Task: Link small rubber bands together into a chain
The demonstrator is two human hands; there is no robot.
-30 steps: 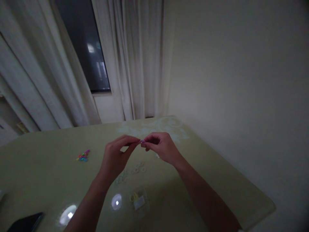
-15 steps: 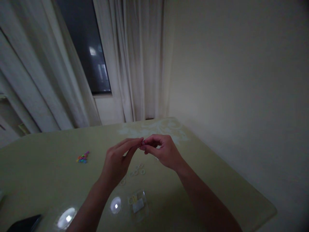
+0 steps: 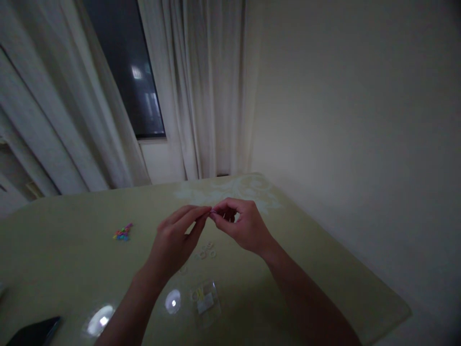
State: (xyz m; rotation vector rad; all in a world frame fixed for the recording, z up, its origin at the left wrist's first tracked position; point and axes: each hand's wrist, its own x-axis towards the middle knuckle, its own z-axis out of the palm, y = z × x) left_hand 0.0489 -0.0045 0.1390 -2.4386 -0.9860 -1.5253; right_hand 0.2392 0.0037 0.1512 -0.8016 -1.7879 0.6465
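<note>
From where I stand, a dark object (image 3: 34, 332) lies at the bottom left of the frame and a clear box (image 3: 212, 315) with yellow and white contents at bottom centre. Above it, pale rings (image 3: 202, 255) dot the greenish table (image 3: 309, 269). At centre, the left hand (image 3: 175, 236) and right hand (image 3: 246, 224) both pinch a tiny purplish piece (image 3: 212, 211), mostly hidden by fingertips. A multicoloured pile (image 3: 123, 233) sits centre-left; beyond, curtains (image 3: 194, 86) frame a dark window (image 3: 124, 57).

Appears bare-handed and bare-armed, with slim-fingered left hand (image 3: 175, 235) and right hand (image 3: 248, 226), narrow wrists (image 3: 269, 250) and forearms (image 3: 131, 300) broadening away from the hands.
</note>
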